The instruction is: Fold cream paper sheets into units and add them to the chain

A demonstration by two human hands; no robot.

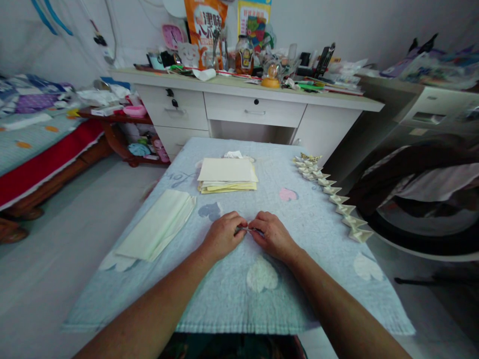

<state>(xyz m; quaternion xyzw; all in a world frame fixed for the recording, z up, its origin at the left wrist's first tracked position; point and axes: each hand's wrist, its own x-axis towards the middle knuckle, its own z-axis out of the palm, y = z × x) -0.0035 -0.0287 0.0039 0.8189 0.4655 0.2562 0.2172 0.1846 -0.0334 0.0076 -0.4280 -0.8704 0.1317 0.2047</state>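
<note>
Over the middle of the cloth-covered table, my left hand [226, 230] and my right hand [272, 234] nearly meet. Both are closed, pinching a small folded piece of paper [243, 229] between fingers and thumbs. Only a thin, greyish edge of it shows; the fingers hide the rest. Beyond my hands lies a stack of cream and yellow paper sheets [227, 171]. Left of my left hand is a pile of larger pale, folded paper [159, 224]. A curving row of folded paper pieces [339, 199] with pointed ends runs down the table's right side.
A light blue cloth [224, 304] with heart patterns covers the table. Behind it stands a white desk [254, 107] crowded with jars, bags and a pink clock [172, 36]. A washing machine [426, 164] with laundry in its door is at right, a bed [41, 144] at left.
</note>
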